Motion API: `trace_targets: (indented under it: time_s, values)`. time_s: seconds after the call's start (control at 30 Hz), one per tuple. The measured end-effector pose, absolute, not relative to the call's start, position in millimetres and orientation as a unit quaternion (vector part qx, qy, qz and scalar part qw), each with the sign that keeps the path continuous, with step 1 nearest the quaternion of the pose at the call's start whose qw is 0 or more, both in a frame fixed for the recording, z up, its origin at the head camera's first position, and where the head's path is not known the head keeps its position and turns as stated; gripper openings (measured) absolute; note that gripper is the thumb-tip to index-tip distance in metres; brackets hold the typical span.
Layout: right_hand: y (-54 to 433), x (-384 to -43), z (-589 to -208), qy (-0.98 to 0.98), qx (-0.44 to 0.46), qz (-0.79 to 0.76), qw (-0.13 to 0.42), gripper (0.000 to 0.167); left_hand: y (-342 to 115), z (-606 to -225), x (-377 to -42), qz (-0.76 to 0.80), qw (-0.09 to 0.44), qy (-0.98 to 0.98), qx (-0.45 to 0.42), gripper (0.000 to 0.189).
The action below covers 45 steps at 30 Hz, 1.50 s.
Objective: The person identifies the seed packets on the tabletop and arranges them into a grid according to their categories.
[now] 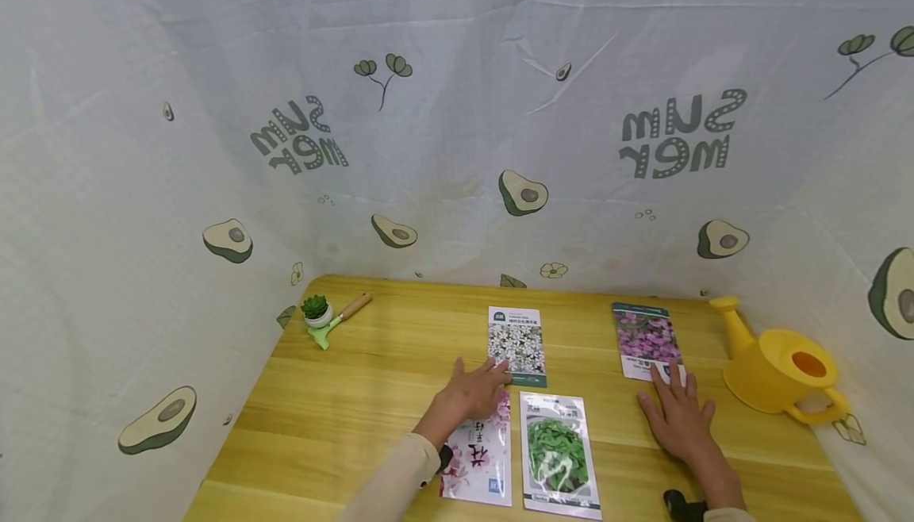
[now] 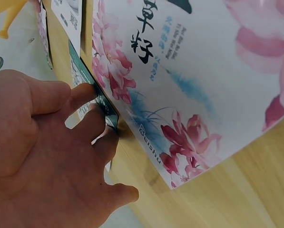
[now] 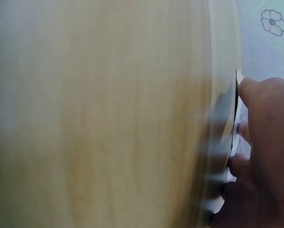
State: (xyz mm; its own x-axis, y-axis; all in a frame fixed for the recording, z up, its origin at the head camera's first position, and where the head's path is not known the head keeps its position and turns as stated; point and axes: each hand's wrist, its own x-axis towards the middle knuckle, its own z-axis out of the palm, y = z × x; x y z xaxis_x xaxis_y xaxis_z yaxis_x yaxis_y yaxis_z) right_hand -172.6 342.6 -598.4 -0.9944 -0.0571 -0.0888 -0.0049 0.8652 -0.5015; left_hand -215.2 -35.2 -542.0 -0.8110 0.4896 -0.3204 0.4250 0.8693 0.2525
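Note:
My left hand (image 1: pixel 471 397) reaches over the pink-flowered seed packet (image 1: pixel 480 466), its fingertips at the lower left edge of the white-flowered seed packet (image 1: pixel 517 343). In the left wrist view, the left fingers (image 2: pixel 96 121) are spread and lightly bent at that packet's dark green edge. Beside the pink packet lies a green-leaf seed packet (image 1: pixel 559 452). My right hand (image 1: pixel 681 419) has its fingers spread, with fingertips on the lower end of the purple-flowered seed packet (image 1: pixel 646 339). In the right wrist view, the right hand (image 3: pixel 265 152) partly hides that packet.
A yellow watering can (image 1: pixel 778 371) stands at the table's right side. At the far left are a small potted succulent (image 1: pixel 316 311) and a green hand tool with a wooden handle (image 1: pixel 343 318). A printed cloth (image 1: pixel 457 125) hangs behind and beside the wooden table (image 1: pixel 321 427).

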Motion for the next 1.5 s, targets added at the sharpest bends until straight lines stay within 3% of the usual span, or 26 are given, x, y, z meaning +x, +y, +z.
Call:
trace_targets:
  time_s: [1.5]
  values:
    - [337.6, -169.4, -589.6, 0.964, -0.017, -0.262, 0.047, 0.075, -74.3, -547.2, -211.5, 0.137, 0.175, 0.952, 0.211, 0.043]
